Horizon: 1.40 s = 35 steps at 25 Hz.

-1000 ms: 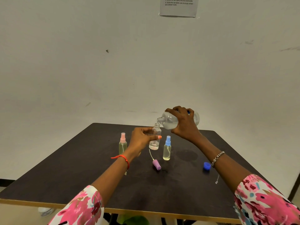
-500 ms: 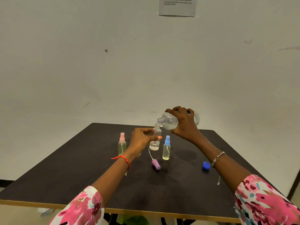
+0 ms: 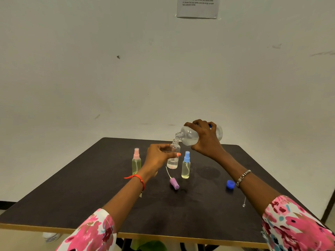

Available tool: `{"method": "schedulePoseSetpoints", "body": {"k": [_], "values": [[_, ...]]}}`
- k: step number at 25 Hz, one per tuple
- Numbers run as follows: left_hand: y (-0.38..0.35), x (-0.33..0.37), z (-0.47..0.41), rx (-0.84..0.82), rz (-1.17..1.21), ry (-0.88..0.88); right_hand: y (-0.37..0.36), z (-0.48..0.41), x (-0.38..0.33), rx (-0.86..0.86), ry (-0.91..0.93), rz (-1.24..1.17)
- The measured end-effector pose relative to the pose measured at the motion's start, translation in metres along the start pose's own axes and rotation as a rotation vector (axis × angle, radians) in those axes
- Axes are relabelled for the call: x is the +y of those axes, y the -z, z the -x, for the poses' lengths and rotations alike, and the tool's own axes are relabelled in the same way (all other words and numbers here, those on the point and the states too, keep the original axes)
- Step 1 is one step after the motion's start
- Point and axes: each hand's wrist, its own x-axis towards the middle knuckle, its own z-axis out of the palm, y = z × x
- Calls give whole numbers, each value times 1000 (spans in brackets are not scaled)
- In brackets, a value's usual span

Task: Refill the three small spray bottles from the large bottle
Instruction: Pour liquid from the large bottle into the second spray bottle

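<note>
My right hand (image 3: 204,137) grips the large clear bottle (image 3: 189,135), tipped almost on its side with its open mouth just over the neck of an uncapped small bottle (image 3: 173,160). My left hand (image 3: 158,157) holds that small bottle upright above the dark table (image 3: 90,187); it is partly filled with clear liquid. Its purple spray top (image 3: 174,183), tube attached, lies on the table below. A pink-capped spray bottle (image 3: 136,161) stands to the left and a blue-capped spray bottle (image 3: 186,164) to the right, both capped and holding yellowish liquid.
The large bottle's blue cap (image 3: 230,184) lies on the table under my right forearm. A small thin pin-like object (image 3: 244,203) lies near the table's right front. A paper sheet (image 3: 197,7) hangs on the white wall behind. The table's front edge runs close to me.
Both hands hold nearly the same pose. The large bottle stays tipped over the small bottle's neck; any rise in the liquid level is too slight to tell.
</note>
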Motion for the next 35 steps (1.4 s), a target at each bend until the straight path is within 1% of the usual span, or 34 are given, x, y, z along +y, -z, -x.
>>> {"method": "schedulePoseSetpoints", "body": {"k": [22,35], "values": [[0,-2,0,2,6,18,-1,0,0,-11,6,7],[-3,-5,-3,1,-3,-4,1,1,1,-8,10,14]]}}
